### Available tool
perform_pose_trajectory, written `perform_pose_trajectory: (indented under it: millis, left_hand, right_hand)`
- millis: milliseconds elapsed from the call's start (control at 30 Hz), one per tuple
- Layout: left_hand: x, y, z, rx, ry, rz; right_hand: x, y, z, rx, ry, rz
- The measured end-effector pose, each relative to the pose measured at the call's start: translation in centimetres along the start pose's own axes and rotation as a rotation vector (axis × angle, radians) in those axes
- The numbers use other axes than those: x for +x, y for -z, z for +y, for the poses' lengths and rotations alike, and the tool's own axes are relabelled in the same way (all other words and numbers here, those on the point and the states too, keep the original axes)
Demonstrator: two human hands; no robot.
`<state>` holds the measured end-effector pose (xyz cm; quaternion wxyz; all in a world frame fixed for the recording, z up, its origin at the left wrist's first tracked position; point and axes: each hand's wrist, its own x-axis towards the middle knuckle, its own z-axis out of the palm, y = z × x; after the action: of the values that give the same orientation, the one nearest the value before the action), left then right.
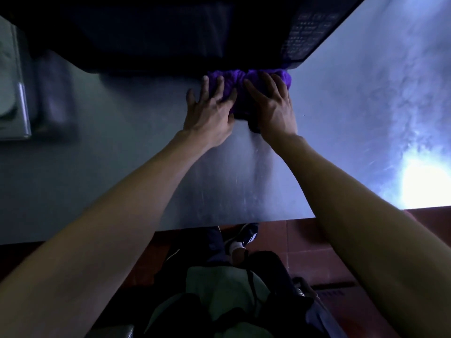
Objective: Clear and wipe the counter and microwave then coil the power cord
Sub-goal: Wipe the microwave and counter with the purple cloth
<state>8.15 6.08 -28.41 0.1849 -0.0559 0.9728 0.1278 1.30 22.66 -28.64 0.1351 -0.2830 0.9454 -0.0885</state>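
A purple cloth [234, 82] lies bunched on the steel counter [122, 172], right against the bottom front edge of the black microwave [158, 32]. My left hand [210, 113] presses its spread fingers onto the cloth's left part. My right hand [271, 106] lies flat on the cloth's right part, fingers straight. Both palms cover the near half of the cloth. The microwave's keypad [305, 32] shows at its right side. No power cord is visible.
A pale box-like container [14, 93] with a clear edge stands on the counter at the far left. Bright glare [424, 184] falls on the counter's right end. The counter's front edge [231, 223] is near my body, with red floor tiles below.
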Motion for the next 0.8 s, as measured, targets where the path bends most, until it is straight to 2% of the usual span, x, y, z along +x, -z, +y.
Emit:
perform_pose_trajectory:
  millis: [200, 600, 800]
  left_hand:
    - [-2.2, -0.8, 1.8, -0.01, 0.039, -0.036]
    - [-19.0, -10.5, 14.9, 0.035, 0.124, -0.063]
    - [-22.3, -12.5, 19.3, 0.071, 0.159, -0.079]
  right_hand:
    - [-2.7, 0.0, 0.6, 0.018, 0.005, -0.023]
    - [-24.3, -3.3, 5.6, 0.045, 0.108, -0.048]
    - [-29.4, -4.2, 8.2, 0.041, 0.128, -0.008]
